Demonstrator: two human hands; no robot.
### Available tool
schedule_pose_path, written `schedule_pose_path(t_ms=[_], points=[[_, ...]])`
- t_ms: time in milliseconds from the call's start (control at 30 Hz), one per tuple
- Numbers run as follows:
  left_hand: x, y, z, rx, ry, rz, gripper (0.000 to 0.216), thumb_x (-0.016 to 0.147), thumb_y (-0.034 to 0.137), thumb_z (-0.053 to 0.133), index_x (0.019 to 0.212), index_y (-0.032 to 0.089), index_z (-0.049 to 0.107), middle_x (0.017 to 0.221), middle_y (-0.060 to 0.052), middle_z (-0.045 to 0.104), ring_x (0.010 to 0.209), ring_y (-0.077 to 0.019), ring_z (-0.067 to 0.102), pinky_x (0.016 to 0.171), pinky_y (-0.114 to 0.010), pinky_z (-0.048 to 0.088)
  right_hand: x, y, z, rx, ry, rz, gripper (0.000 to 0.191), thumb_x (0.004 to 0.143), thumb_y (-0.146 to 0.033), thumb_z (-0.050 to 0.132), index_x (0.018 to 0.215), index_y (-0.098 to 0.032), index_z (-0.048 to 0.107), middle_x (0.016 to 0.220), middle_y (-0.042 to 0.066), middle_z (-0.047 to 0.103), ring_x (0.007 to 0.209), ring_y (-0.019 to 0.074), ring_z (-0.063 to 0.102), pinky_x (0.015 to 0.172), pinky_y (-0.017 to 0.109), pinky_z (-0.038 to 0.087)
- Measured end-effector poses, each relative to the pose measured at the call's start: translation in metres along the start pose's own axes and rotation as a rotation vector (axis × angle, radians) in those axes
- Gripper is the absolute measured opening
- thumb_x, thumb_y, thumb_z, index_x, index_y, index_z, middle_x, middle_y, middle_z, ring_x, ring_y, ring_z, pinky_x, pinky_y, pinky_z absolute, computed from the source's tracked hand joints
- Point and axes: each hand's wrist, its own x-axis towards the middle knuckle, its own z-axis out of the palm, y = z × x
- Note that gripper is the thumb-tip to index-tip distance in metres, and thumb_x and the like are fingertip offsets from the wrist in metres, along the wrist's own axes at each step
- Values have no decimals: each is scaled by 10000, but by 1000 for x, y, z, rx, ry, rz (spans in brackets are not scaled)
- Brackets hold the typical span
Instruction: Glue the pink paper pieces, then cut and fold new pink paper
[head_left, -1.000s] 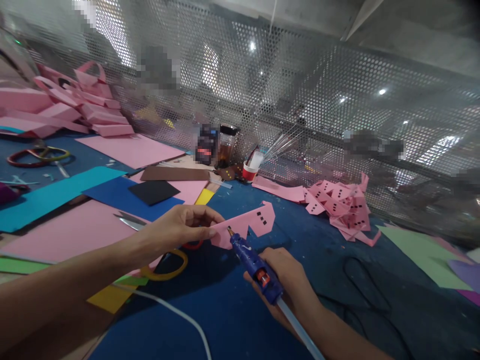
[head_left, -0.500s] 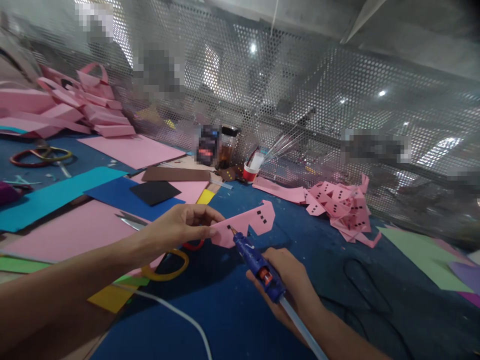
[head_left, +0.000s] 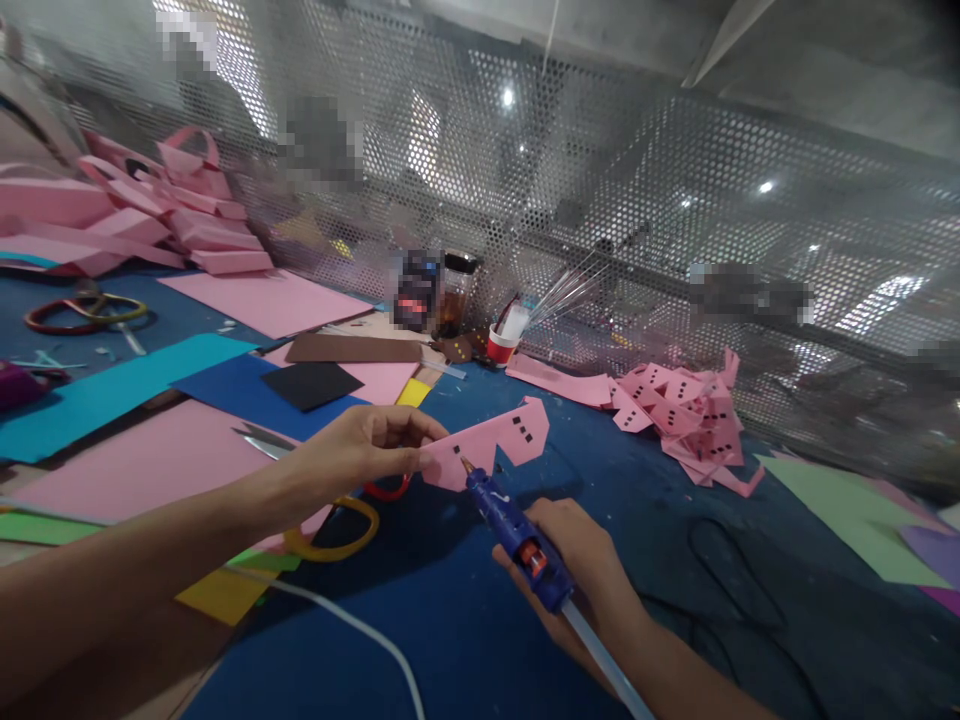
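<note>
Pinched by its left end, a pink foam or paper cutout (head_left: 480, 448) is held above the blue table by my left hand (head_left: 390, 440). The cutout has a notch in its lower edge, three small black squares near its right end and one near the left. My right hand (head_left: 574, 545) grips a blue glue gun (head_left: 521, 540), with a long translucent glue stick (head_left: 607, 660) coming out of its back. The gun's nozzle is close to the lone black square; whether it touches the pink surface I cannot tell.
Scissors with a yellow handle (head_left: 341, 530) lie beneath my left wrist, near coloured sheets (head_left: 172, 450). Similar pink cutouts (head_left: 679, 415) are heaped at the right, and pink strips (head_left: 180, 205) at the far left. A red and white cup (head_left: 501, 342) stands before the perforated metal screen (head_left: 637, 170).
The nozzle has shifted slightly down, off the lone black square, which now shows fully. Both hands otherwise stay nearly still.
</note>
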Motion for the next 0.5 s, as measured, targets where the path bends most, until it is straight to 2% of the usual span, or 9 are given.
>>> schedule_pose_path(t_ms=[200,367,500], points=[[-1,1,0,-23,12,-3,332,775,408,774,1034,206,721,949,-55,768,862,-196,692,791,-303,533,1,-3,-3,4,-10,25,88,807,-262,675,794,-245,589,717,-15,626,660,159,599,588,240,403],[-2,3,1,-7,11,2,333,783,413,760,1039,203,722,952,-63,769,877,-213,698,798,-324,541,1,-2,-4,-52,-39,-3,81,824,-297,653,811,-246,592,720,0,633,667,175,601,578,250,405],[-1,3,0,-8,12,4,338,775,415,766,1036,205,722,981,-67,768,894,-218,696,800,-328,545,0,1,0,-25,3,-16,105,812,-296,657,777,-243,572,695,-8,614,629,164,583,554,245,384]])
